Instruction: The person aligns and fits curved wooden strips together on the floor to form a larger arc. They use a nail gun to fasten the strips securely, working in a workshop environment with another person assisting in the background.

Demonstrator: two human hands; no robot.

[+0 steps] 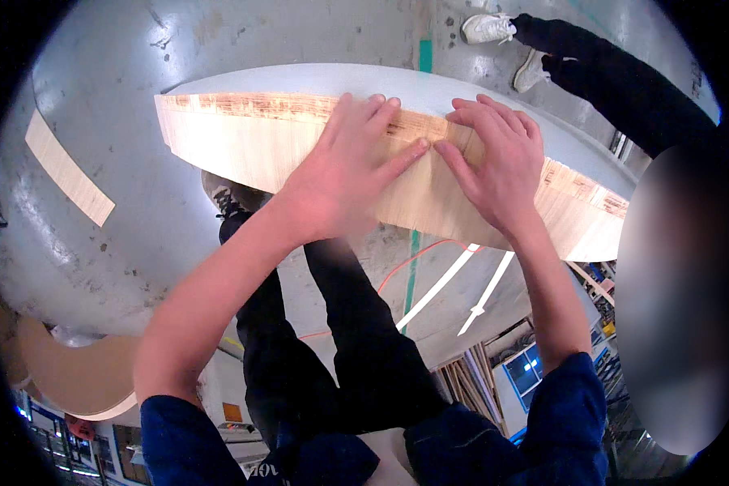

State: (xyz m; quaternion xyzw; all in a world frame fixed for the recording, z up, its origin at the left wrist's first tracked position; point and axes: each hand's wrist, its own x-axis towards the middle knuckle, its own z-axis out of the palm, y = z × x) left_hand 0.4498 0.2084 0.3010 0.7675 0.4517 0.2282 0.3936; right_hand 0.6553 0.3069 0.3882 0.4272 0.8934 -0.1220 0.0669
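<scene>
A long, pale wooden panel (243,138) with a bowed shape stretches across in front of me. A darker, streaked wood strip (275,105) runs along its far edge, and beyond that lies a smooth grey-white surface (300,78). My left hand (352,166) rests flat near the panel's middle, fingers over the streaked strip and thumb pointing right. Just beside it, my right hand (498,158) has its fingers spread and bent over the same strip. The two thumb tips nearly meet. What lies under both palms is hidden.
A loose strip of thin wood (69,168) lies on the grey floor at left. Another person's dark-clad leg (599,69) and white shoe (488,29) are at the upper right. An orange cord (401,266) and white strips (441,283) are beyond my legs. A round brown board (69,364) stands lower left.
</scene>
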